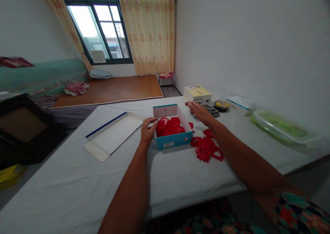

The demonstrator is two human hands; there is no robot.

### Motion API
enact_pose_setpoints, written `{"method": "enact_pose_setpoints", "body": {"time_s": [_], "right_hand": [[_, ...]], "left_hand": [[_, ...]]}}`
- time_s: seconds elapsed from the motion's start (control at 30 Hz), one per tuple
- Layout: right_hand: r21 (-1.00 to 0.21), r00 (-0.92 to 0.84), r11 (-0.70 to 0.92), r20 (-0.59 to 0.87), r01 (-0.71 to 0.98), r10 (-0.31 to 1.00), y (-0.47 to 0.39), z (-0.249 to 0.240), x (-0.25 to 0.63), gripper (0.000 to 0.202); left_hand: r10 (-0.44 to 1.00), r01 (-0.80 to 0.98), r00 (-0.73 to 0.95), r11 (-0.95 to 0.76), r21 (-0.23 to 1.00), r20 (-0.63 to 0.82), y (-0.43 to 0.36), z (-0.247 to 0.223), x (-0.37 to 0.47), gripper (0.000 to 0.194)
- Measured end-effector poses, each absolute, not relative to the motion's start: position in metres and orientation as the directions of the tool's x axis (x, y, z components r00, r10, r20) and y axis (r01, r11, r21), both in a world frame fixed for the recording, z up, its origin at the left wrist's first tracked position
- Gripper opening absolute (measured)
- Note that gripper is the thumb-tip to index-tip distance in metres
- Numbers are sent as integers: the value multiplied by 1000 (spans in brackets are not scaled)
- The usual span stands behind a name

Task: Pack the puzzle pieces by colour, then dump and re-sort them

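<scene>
A blue box (174, 142) stands uncovered on the white-covered table, with red cut-out pieces (170, 126) inside it. My left hand (149, 130) is at the box's left wall, fingers bent over its rim. My right hand (199, 112) is just beyond the box's right side, fingers extended and nothing visible in it; its palm side is partly hidden. More red pieces (205, 146) lie on the cloth to the right of the box, below my right forearm. The white lid with a blue edge (120, 132) rests to the left, its inside facing up.
Along the wall on the right are a yellow box (197, 93), a dark grey bundle (211, 109), a roll of black tape (221, 105), a white box (240, 105) and a clear container (283, 127) with green contents. A brown-matted bed (116, 87) is beyond the table.
</scene>
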State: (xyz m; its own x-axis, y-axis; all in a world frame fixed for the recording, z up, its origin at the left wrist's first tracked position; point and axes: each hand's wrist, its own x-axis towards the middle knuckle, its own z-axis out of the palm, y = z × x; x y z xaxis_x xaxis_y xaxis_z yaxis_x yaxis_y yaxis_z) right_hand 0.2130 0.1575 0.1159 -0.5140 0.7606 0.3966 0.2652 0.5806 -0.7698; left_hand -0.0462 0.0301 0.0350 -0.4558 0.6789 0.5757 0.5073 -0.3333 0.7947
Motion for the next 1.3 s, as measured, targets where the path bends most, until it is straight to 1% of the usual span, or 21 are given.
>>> {"method": "enact_pose_setpoints", "body": {"time_s": [0.03,0.1,0.13,0.2,0.27,0.3,0.37,0.4,0.53,0.6,0.73,0.83,0.97,1.03,1.2,1.23,1.3], "right_hand": [[-738,-544,592,366,325,755,159,112,227,51],[-637,-639,614,238,466,732,157,101,259,55],[-569,-682,629,156,530,715,153,93,273,62],[-429,-733,670,25,606,680,136,76,295,84],[-325,-759,710,-35,624,650,113,61,306,102],[-291,-770,728,-51,621,636,101,54,307,106],[-243,-778,746,-70,620,624,83,45,306,107],[-221,-773,745,-72,629,631,78,43,303,104],[-143,-727,717,-24,682,687,80,45,295,79],[-118,-708,704,2,701,706,84,47,293,69],[-79,-640,642,49,763,767,82,43,291,59],[-70,-583,587,70,806,809,79,39,289,56],[-70,-590,598,105,798,800,79,39,289,54],[-91,-590,605,147,791,794,83,40,291,52],[-240,-528,579,246,779,813,106,37,302,40],[-247,-514,569,255,785,819,110,36,303,39],[-224,-511,564,252,795,822,116,31,305,41]], "left_hand": [[683,508,-458,-325,798,569,30,36,-45,23],[688,509,-463,-311,803,559,30,37,-44,22],[688,509,-465,-308,804,558,30,38,-43,22],[685,510,-466,-310,802,561,30,38,-42,22],[679,516,-464,-314,797,569,30,39,-42,21],[677,521,-463,-314,794,572,30,39,-42,21],[670,532,-462,-316,786,582,31,39,-42,21],[665,537,-460,-320,781,589,31,38,-42,21],[652,547,-455,-333,768,606,32,37,-44,22],[658,546,-455,-327,772,600,31,36,-44,23],[659,547,-454,-326,771,600,31,36,-44,22],[654,557,-441,-338,758,615,32,35,-45,21],[648,559,-438,-346,753,623,33,34,-46,21],[652,552,-443,-342,760,616,33,33,-46,21],[657,539,-449,-342,770,606,33,33,-45,22],[659,535,-452,-339,774,601,33,33,-45,22],[665,526,-460,-330,784,588,33,33,-45,22]]}}
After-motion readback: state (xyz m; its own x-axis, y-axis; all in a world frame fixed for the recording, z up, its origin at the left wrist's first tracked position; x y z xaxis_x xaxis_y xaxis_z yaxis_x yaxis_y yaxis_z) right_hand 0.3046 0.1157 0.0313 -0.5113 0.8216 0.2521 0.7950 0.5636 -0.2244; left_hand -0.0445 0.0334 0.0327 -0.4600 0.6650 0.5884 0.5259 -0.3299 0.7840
